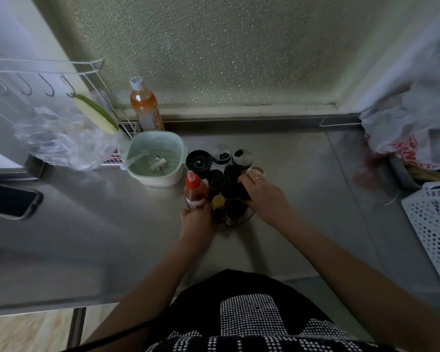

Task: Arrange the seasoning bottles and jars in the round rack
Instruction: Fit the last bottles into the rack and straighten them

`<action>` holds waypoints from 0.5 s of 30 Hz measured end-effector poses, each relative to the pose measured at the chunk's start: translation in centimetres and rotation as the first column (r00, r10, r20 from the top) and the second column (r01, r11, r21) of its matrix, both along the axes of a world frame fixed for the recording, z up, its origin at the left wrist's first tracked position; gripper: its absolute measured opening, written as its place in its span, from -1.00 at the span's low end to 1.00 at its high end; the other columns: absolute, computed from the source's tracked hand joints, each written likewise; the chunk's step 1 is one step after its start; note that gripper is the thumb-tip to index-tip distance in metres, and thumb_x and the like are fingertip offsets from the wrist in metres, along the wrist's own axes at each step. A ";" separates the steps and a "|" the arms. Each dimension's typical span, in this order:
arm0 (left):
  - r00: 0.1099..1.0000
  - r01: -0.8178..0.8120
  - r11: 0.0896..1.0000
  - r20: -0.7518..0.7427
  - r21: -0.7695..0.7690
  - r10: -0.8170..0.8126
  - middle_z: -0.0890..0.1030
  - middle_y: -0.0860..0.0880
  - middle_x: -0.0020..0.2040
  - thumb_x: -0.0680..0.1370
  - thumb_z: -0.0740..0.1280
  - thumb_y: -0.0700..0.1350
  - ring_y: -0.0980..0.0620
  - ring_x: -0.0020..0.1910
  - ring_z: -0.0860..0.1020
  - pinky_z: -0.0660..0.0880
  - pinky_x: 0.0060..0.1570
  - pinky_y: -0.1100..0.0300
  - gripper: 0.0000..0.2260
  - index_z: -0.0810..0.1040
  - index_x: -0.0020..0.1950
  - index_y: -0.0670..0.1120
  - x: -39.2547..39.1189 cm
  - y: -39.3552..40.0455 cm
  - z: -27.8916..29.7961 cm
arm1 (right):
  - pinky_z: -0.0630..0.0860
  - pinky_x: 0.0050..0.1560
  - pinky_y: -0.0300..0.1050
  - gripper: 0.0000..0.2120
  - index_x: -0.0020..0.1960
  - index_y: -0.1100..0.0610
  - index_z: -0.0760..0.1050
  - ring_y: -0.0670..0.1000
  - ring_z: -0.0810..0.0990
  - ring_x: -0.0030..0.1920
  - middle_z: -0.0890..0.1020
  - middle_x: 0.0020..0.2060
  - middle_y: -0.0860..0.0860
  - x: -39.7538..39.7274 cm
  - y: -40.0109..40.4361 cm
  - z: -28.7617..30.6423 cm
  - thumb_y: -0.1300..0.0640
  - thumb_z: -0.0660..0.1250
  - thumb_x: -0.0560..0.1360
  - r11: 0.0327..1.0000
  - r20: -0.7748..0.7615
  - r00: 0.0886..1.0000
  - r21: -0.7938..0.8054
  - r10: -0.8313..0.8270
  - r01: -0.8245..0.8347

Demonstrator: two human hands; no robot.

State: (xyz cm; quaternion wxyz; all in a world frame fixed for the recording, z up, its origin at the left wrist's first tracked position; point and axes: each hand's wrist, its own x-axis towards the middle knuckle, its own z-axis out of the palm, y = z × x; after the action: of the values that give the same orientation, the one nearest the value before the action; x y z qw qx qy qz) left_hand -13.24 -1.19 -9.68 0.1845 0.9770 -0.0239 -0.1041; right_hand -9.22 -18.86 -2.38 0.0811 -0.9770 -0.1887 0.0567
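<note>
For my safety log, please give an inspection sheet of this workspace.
Surface: steel counter, bare near rack.
Job's things: round rack crowded with dark-capped jars; red-capped sauce bottle at its left edge.
Clutter: pale green strainer bowl, tea bottle, phone, white basket, plastic bags.
Grippers: left hand holds the sauce bottle; right hand grips a jar.
Cables: black cord near the waist.
Surroundings: frosted window.

red-capped sauce bottle (194, 191) | black jar lids (215, 177) | mint-green strainer bowl (156, 158) | white perforated basket (434, 224)
</note>
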 end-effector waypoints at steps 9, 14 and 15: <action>0.988 -0.134 0.981 -0.096 -0.139 0.121 0.64 -0.23 -0.04 0.53 0.21 -0.13 -0.27 -0.01 0.59 0.52 0.01 -0.06 -0.84 0.52 -0.01 -0.17 0.0 -0.3 0.7 | 0.52 -0.06 0.05 -0.58 0.17 0.18 0.39 0.24 0.52 0.08 0.44 0.16 0.20 -3.1 -1.5 -1.0 0.17 0.44 0.37 0.952 -0.015 0.992 0.280 -0.125 0.124; 0.988 -0.089 0.991 -0.137 -0.103 0.075 0.64 -0.25 -0.01 0.52 0.20 -0.16 -0.26 0.01 0.58 0.48 0.04 -0.02 -0.82 0.55 -0.01 -0.19 0.0 -0.1 0.7 | 0.49 -0.04 0.05 -0.46 0.21 0.11 0.26 0.18 0.52 0.10 0.48 0.15 0.12 -6.2 -1.0 -3.2 -0.09 0.41 0.38 0.946 -0.228 0.958 0.229 -0.176 0.228; 0.989 -0.076 0.990 -0.139 -0.116 0.060 0.64 -0.24 0.00 0.53 0.20 -0.14 -0.26 0.01 0.58 0.47 0.05 -0.02 -0.82 0.54 0.00 -0.17 -0.1 0.0 0.7 | 0.50 0.00 0.07 -0.38 0.27 0.13 0.22 0.19 0.51 0.13 0.47 0.20 0.14 -6.1 -0.4 -3.5 -0.13 0.40 0.38 0.949 -0.253 0.949 0.201 -0.190 0.244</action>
State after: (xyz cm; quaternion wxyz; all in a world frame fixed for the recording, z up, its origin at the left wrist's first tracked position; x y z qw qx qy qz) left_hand -13.37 -1.21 -8.99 0.2482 0.9549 0.0158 -0.1620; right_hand -15.35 -19.21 -5.90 0.2208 -0.9626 -0.0741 0.1384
